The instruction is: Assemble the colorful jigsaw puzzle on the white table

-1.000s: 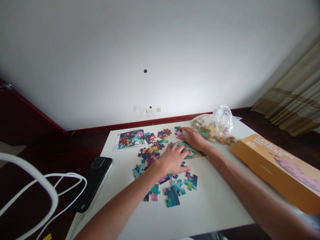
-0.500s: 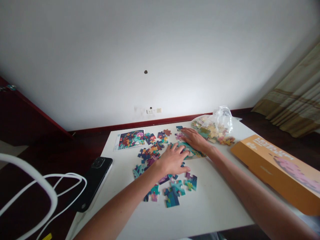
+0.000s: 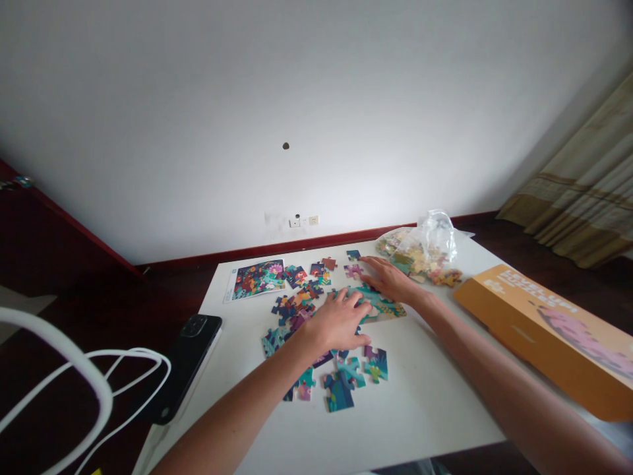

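Note:
My left hand point(image 3: 345, 321) lies palm down with its fingers spread over a joined section of jigsaw puzzle point(image 3: 388, 310) in teal and green. It also covers part of the loose pieces. My right hand point(image 3: 390, 280) rests flat at the far side of that section, fingers stretched out to the left. Its fingertips are close to a pink-purple puzzle piece point(image 3: 353, 271), and a dark teal piece point(image 3: 353, 254) lies just beyond. Whether anything is under either palm is hidden. Several loose puzzle pieces point(image 3: 339, 390) are scattered nearer me, with a mixed heap point(image 3: 295, 309) on the left.
A printed picture sheet point(image 3: 260, 279) lies at the table's back left. A clear plastic bag point(image 3: 438, 237) with more pieces sits at the back right. An orange puzzle box point(image 3: 544, 343) is along the right edge. A black phone point(image 3: 190, 369) and white cable point(image 3: 163, 369) are at the left.
My left hand has slid slightly toward me and left, so more of the joined section shows between the hands. My right hand stays nearly in place. The view has shifted slightly.

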{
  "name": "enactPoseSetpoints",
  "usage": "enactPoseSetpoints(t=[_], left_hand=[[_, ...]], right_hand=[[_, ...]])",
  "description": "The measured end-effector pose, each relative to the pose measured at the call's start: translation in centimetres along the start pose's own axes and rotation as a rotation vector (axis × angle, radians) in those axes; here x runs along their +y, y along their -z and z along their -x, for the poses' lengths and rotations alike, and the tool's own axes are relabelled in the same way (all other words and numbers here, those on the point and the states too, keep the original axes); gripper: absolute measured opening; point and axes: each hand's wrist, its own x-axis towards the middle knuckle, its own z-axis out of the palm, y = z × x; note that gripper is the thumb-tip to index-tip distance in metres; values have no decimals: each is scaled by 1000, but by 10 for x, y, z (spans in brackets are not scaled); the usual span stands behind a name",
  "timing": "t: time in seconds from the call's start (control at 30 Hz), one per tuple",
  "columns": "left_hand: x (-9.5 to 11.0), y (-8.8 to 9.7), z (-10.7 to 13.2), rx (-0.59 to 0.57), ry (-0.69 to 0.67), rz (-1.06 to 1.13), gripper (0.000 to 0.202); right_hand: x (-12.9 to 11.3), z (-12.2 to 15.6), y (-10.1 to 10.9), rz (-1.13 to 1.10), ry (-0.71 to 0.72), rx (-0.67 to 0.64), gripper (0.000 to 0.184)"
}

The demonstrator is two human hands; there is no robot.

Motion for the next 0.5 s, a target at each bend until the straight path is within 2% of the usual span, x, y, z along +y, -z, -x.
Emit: enactPoseSetpoints(t=[0.17, 0.3, 0.4, 0.5], left_hand=[[-7, 4, 0, -42, -33, 42, 55], [-24, 15, 2, -113, -65, 146, 56], [-45, 20, 4, -62, 60, 153, 68], [-69, 20, 7, -21, 262, 66, 64]], right_hand=[[-3, -1, -1, 2, 12, 12, 50], [-5, -1, 0, 25, -5, 27, 48], [-6, -2, 2, 35, -15, 20, 46], [-8, -1, 5, 31, -2, 4, 41]])
